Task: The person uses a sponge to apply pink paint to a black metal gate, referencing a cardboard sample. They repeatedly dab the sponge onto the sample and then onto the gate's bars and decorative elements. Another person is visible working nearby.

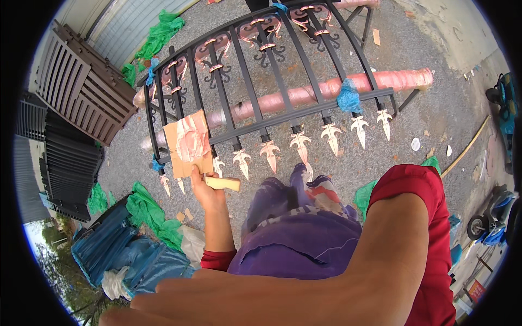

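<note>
My left hand [204, 190] is closed on the lower edge of a piece of cardboard [173, 144]. A crumpled sheet with a shiny copper-pink coating [191, 138] covers much of the cardboard. A pale yellow block [224, 183], sponge or handle I cannot tell, sticks out from the same hand. Just beyond is a black metal fence panel [255, 126] with scrollwork and spear-shaped tips [270, 155], several of them copper-coloured. Close to the camera, my right hand [179, 301] reaches across the lower left; its fingertips are out of view, and whatever they hold is hidden.
A pink-wrapped pole [326, 89] on legs supports the panel. Blue plastic [348, 96] is tied to it. Brown slatted panels [70, 81] stand at left, above a blue-wrapped bundle [130, 261] and green plastic [149, 212]. A scooter [492, 214] stands at right; another person's dark legs show at the top.
</note>
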The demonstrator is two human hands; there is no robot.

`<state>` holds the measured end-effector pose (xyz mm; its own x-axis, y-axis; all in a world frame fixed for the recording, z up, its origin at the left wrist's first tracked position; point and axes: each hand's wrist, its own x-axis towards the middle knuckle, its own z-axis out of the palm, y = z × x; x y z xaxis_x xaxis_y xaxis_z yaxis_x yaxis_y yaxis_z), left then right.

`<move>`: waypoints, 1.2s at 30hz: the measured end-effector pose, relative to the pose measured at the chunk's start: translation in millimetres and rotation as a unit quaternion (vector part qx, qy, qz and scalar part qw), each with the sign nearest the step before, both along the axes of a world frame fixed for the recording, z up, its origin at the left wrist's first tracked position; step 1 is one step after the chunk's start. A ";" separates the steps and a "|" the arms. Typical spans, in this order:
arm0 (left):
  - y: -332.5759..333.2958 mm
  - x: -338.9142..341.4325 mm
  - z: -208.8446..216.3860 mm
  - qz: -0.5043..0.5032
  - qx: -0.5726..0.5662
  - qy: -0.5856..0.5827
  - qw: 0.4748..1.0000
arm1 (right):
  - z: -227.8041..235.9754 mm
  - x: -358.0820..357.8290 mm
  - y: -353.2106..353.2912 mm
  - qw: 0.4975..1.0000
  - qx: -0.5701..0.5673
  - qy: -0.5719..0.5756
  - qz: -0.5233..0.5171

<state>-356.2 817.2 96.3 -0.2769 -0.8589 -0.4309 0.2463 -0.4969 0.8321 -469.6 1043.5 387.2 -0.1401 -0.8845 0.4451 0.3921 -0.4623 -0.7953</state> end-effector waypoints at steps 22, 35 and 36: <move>-56.0 194.9 -4.3 0.223 -0.002 0.027 0.974 | 23.4 108.8 -80.1 0.955 0.083 -0.226 0.175; -86.4 273.4 -13.4 0.251 0.002 0.042 0.967 | -27.6 213.0 -152.3 0.988 0.073 0.026 0.136; -91.2 289.3 -19.3 0.267 -0.005 0.037 0.963 | -40.3 214.4 -154.6 0.986 0.074 0.047 0.141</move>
